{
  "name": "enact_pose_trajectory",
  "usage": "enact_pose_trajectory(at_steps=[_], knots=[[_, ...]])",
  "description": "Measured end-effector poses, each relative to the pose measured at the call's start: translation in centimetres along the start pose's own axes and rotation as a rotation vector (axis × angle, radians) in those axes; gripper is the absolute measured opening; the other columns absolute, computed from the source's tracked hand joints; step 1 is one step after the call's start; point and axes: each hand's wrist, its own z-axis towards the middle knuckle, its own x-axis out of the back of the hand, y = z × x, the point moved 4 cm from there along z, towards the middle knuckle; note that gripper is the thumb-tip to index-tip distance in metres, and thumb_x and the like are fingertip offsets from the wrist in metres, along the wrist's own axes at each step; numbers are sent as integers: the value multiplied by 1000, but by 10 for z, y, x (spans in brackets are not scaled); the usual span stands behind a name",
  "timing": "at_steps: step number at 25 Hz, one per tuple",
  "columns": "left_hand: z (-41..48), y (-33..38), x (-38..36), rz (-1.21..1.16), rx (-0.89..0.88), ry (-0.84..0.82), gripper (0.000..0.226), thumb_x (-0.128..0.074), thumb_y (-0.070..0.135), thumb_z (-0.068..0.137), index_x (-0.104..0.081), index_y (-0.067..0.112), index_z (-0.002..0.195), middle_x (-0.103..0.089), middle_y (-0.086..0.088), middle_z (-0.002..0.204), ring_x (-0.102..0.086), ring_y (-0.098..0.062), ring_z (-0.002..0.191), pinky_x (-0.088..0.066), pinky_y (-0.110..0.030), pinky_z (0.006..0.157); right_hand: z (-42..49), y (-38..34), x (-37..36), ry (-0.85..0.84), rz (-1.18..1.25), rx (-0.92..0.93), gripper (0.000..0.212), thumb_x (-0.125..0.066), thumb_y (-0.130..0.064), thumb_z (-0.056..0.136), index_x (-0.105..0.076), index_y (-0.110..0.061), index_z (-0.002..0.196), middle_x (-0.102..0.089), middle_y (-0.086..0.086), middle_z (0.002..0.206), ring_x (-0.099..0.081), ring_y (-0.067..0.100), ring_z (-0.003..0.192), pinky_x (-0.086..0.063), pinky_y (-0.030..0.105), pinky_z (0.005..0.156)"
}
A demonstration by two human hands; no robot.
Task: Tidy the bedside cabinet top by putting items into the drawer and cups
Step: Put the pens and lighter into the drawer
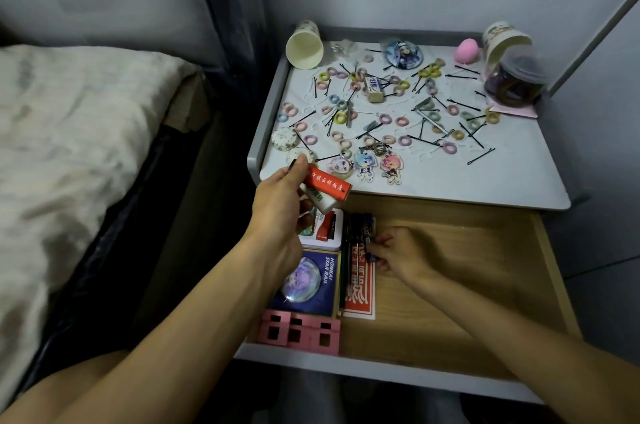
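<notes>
My left hand [282, 202] grips a red lighter [329, 184] together with a white one [320, 201], above the front left of the open wooden drawer [450, 267]. Down inside the drawer, my right hand [398, 250] pinches a small dark item [362, 233] beside a red card pack [358, 288]. The white cabinet top [467, 177] is strewn with several hair ties, black hairpins, an eraser [374, 87] and three character keychains [365, 167]. One paper cup [304, 46] lies on its side at the back left; another paper cup [502, 42] lies at the back right.
The drawer also holds a white tin [325, 233], a blue card with a round badge [308, 281] and pink blocks [299, 332]. A clear lidded jar [516, 77] and a pink sponge egg [467, 49] sit at the back right. A bed [69, 146] lies to the left.
</notes>
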Motion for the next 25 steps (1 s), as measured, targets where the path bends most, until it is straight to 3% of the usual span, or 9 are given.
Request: enact_pose_trajectory(at_steps=[6,11,16,20,22,25], knots=[[2,-5,-2,29,6,-10,23,-59,35,97,-69,16,99,-57,8,59,-43,-4,47,-32,-23,52,3,2,-4,61,6,38,9,-65,0,89,-57,0,95,-61,7,64,-56,12,49,-45,14,40],[4,-8,-4,57,18,-17,22,-60,37,96,-68,20,84,-57,7,61,-44,-4,48,-34,-23,55,7,4,-2,101,-59,96,17,-68,-2,87,-58,-3,101,-65,10,82,-59,12,58,-44,12,42],[5,-15,-8,85,10,-82,18,-64,34,93,-70,16,92,-59,7,62,-49,-7,53,-37,-21,51,-3,-7,12,91,-121,152,4,-61,-7,93,-62,-5,96,-66,7,87,-58,12,63,-47,22,56],[-1,-33,-17,140,40,-190,14,-70,27,89,-72,13,88,-65,6,62,-54,-7,54,-39,-21,55,-61,-42,44,-8,180,238,23,-47,-19,102,-67,-11,96,-68,3,84,-57,12,59,-43,20,51],[-6,-42,-24,182,48,-248,19,-70,24,88,-72,6,95,-65,4,62,-55,-3,46,-42,-19,50,-89,-55,54,-52,180,314,21,-51,-27,99,-71,-18,99,-71,-2,86,-59,8,63,-45,19,54],[-9,-51,-28,196,45,-285,24,-71,20,87,-71,-2,97,-67,-5,69,-57,-6,46,-44,-16,46,-98,-61,47,-113,190,318,11,-62,-18,93,-72,-16,98,-71,-2,80,-56,0,60,-41,12,51]])
